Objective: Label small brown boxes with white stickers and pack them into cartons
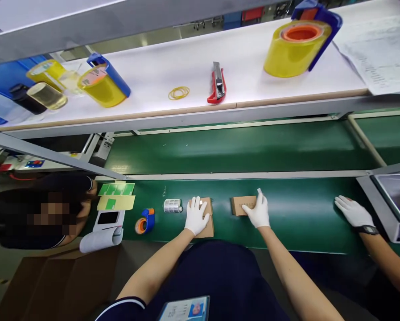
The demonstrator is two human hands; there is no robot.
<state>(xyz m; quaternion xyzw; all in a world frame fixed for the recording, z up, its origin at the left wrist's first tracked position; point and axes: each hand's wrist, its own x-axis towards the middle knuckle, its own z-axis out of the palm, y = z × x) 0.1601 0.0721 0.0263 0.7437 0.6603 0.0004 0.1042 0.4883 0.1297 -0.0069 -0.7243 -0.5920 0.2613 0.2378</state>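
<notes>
Left hand (195, 216) lies flat, fingers spread, on one small cardboard box (207, 223), right hand (258, 211) fingers resting open on another box (242, 205); probably light, stiff, crushable cartons, best pinched by side edges.

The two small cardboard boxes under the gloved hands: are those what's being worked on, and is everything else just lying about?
In hand:
- left box, under the left hand
- right box, touched by the right hand

Lying about:
- label roll
- small tape dispenser
- green sheets
- on the shelf: knife, rubber bands, yellow tape rolls
- a co-worker's hand
</notes>
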